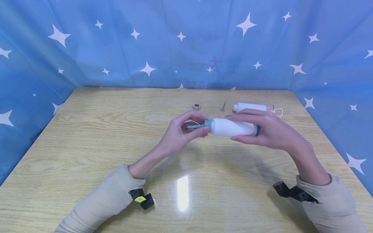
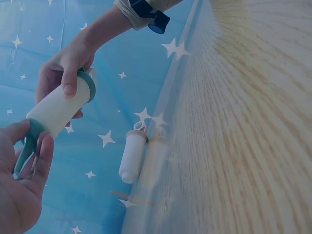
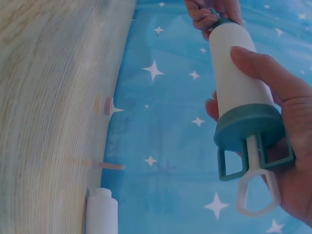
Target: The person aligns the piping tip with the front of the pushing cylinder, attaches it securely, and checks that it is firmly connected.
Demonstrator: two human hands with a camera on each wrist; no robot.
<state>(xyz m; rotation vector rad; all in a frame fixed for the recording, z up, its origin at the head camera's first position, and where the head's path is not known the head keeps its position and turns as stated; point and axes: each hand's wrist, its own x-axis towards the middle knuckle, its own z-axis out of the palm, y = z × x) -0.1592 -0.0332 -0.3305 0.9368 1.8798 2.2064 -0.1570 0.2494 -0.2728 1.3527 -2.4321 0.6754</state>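
Observation:
A large white syringe [image 1: 222, 127] is held level above the table between both hands. My left hand [image 1: 181, 132] pinches the teal collar at its left end, thumb and fingers on either side. From that collar a slim teal nozzle [image 1: 194, 126] points left. My right hand [image 1: 271, 131] grips the white barrel, thumb along one side and fingers round the other. In the right wrist view, the teal end cap [image 3: 247, 127] has two finger loops, and a white plunger ring [image 3: 241, 197] hangs close behind them.
Behind my right hand lies a second white syringe [image 1: 252, 106] with a pinkish cap and white pull ring. Left of it on the wooden table [image 1: 116, 129] are a small pinkish nozzle [image 1: 223, 106] and a pinkish collar [image 1: 196, 107]. A blue star-patterned curtain [image 1: 163, 48] surrounds the table.

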